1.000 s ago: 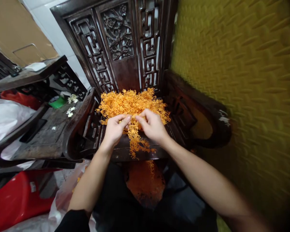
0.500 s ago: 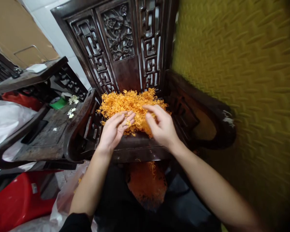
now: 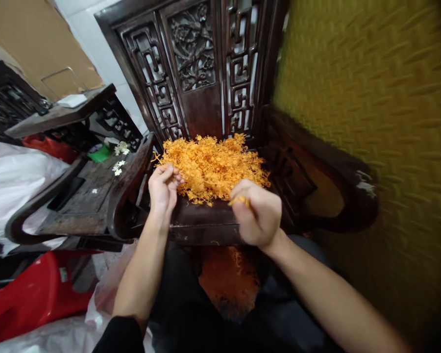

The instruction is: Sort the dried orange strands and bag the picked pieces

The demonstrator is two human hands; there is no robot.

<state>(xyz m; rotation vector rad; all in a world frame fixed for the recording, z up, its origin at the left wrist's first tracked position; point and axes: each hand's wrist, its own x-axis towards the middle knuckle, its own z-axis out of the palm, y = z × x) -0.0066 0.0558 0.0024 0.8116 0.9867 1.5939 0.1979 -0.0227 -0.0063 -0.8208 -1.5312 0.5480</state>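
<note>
Orange sprig pile [image 3: 213,166] heaped across the middle and back of the dark wooden chair seat [image 3: 202,223], up against the carved backrest [image 3: 193,54], short of the front edge. Left hand [image 3: 162,189] curled at the pile's left edge, fingertips pinched on strands; right hand [image 3: 259,215] closed around a small orange sprig [image 3: 238,200] over the seat's front edge. Yellow embossed wall [image 3: 371,98] on the right; side table [image 3: 91,196] with white flowers [image 3: 118,166] and red stool [image 3: 33,294] on the left.

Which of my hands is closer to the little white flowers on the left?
Left. The left hand is just across the armrest from the white flowers; the right hand is farther off, at the orange pile's front edge.
</note>
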